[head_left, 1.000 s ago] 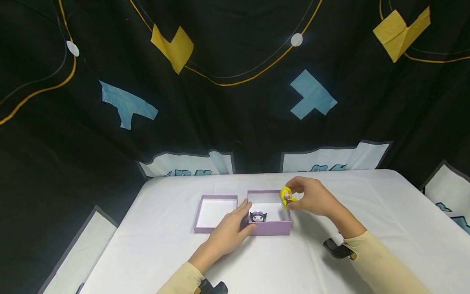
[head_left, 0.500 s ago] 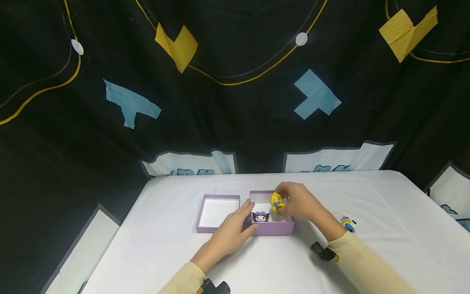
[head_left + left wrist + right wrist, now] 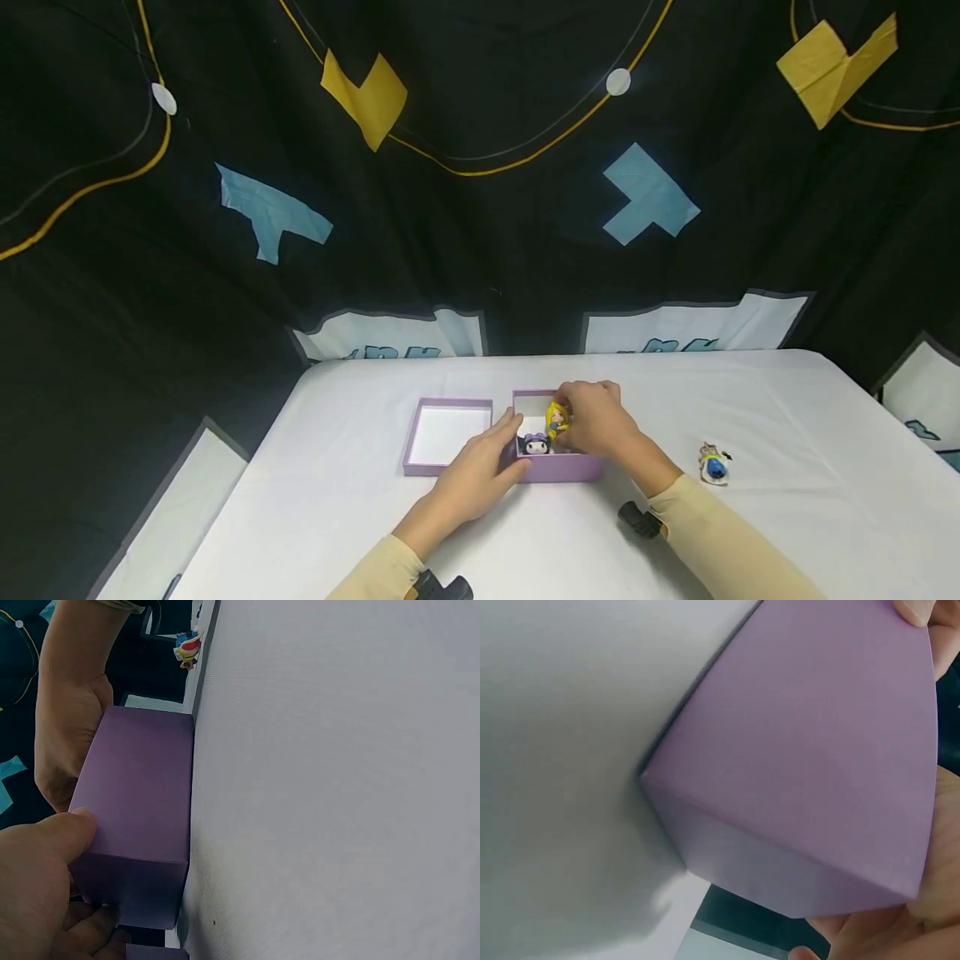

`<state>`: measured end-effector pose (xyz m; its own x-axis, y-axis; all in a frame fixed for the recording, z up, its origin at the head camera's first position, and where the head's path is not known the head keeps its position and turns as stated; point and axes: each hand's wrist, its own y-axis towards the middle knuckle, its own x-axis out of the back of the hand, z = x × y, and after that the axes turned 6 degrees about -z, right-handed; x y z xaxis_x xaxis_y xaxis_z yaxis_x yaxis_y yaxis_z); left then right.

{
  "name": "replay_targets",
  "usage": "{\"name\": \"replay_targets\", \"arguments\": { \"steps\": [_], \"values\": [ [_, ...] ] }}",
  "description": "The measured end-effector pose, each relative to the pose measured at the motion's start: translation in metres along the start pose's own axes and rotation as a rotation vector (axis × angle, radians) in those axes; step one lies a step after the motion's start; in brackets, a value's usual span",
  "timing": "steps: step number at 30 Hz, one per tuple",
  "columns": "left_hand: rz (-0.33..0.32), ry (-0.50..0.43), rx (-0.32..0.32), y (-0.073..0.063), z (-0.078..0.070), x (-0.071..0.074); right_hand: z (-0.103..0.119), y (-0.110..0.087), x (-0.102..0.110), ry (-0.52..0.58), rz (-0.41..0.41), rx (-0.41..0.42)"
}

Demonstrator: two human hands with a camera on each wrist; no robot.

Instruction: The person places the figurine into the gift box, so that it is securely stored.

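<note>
My right hand [image 3: 596, 419] pinches a small yellow-haired figurine [image 3: 557, 419] inside an uncovered purple box [image 3: 564, 468]. Next to it, low in the box's front left corner, sits a white-faced figurine in a black hood [image 3: 535, 444]. The left hand [image 3: 474, 477] holds the box by its front left corner. In the left wrist view its thumb [image 3: 73, 825] lies on the front wall, with fingers against the short side. The right wrist view shows the box's outer walls [image 3: 817, 742] and part of the right hand behind them; the figurines are hidden there.
A shallow purple lid [image 3: 447, 433] with a white inside lies left of the box. To the right, a small figurine with blue clothing [image 3: 714, 464] lies on the white cloth-covered table [image 3: 360, 517]. A black curtain [image 3: 465, 242] hangs behind the table.
My right hand has moved left and down, taking the yellow-haired figurine from the box's right edge to inside it. The blue-clothed figurine has come into view. The left hand stays at the box.
</note>
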<state>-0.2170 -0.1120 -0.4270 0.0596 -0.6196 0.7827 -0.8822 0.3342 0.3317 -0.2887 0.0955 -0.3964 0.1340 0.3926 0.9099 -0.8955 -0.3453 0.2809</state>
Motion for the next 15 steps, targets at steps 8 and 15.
{"name": "replay_targets", "arguments": {
  "steps": [8,15],
  "values": [
    [-0.006,0.000,-0.011,0.0004,0.0010,-0.0016,0.0047,0.0026,-0.0025,-0.090,0.036,0.040],
    [-0.005,-0.003,-0.004,0.0001,-0.0003,-0.0020,0.0084,0.0014,-0.0005,-0.150,0.041,0.064]
  ]
}}
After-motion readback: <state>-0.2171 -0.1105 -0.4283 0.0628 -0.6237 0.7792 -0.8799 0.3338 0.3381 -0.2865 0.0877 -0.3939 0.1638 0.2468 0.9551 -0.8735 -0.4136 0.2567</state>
